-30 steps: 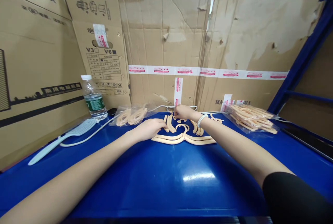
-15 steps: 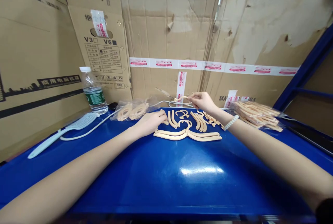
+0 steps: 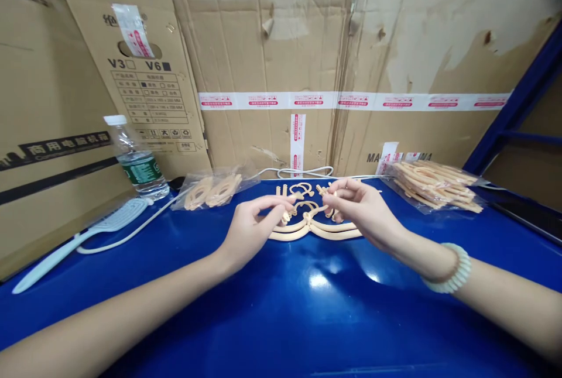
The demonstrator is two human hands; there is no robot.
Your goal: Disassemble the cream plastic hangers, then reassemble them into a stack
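Note:
Above the middle of the blue table, my left hand (image 3: 248, 229) is closed in a pinch on a small beige plastic piece (image 3: 286, 217), whose exact shape is mostly hidden. My right hand (image 3: 366, 211) pinches a thin curved beige hook (image 3: 318, 212) that points toward the left hand. Behind and below the hands lie paired curved hanger arms (image 3: 290, 235), meeting at the centre. Further back are loose beige hooks (image 3: 302, 189) and short upright-looking arm pieces (image 3: 281, 191). My fingers partly cover the rest of the loose parts.
A bag of beige parts (image 3: 432, 185) lies at the right, another clear bag (image 3: 215, 191) at the left. A water bottle (image 3: 140, 167), a pale blue hairbrush (image 3: 109, 223) and a white cable (image 3: 132, 236) are on the left. Cardboard (image 3: 263, 50) stands behind.
My right hand has come from the back edge toward me with the hook. My left hand has lifted from beside the loose arms with a small piece. The view has shifted slightly.

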